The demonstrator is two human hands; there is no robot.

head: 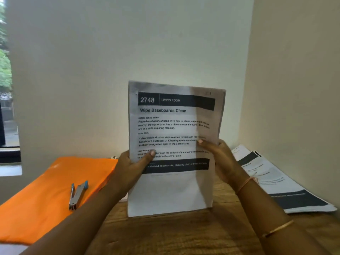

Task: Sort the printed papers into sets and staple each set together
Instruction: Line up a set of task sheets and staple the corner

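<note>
**Both hands on one set of sheets, stapler parked on the folder**

So the left hand (134, 167) grips the left edge of a set of printed papers (171, 126), thumb pressed flat across the front and the rest of the fingers out of sight behind. The right hand (219, 157) does the same on the right edge, thumb on the front, fingers going round the back. The right side of the sheets is smeared, so the page count is anyone's guess. The set stands upright dead centre, facing the camera, and its bottom edge looks like it's resting on the wooden surface (165, 234). Top page reads "2748 LIVING ROOM" in a dark bar, then "Wipe Baseboards Clean" under it.

On the right wrist there's a thin orange thread band (245, 184), and further up the forearm a slim gold bangle (278, 229).

Working outward from the held set: at about 8 o'clock the stapler (78, 194) lies on an orange folder (46, 208), silver body, blue end pointing away, well apart from both hands. At about 4 o'clock a stack of printed papers (287, 192) lies flat, slightly fanned, close by the right-hand wall (294, 89), apart from both hands. At 12 o'clock it's a plain pale back wall (128, 43). Way over at 9 o'clock a window (5, 80) shows green leaves outside.
</note>
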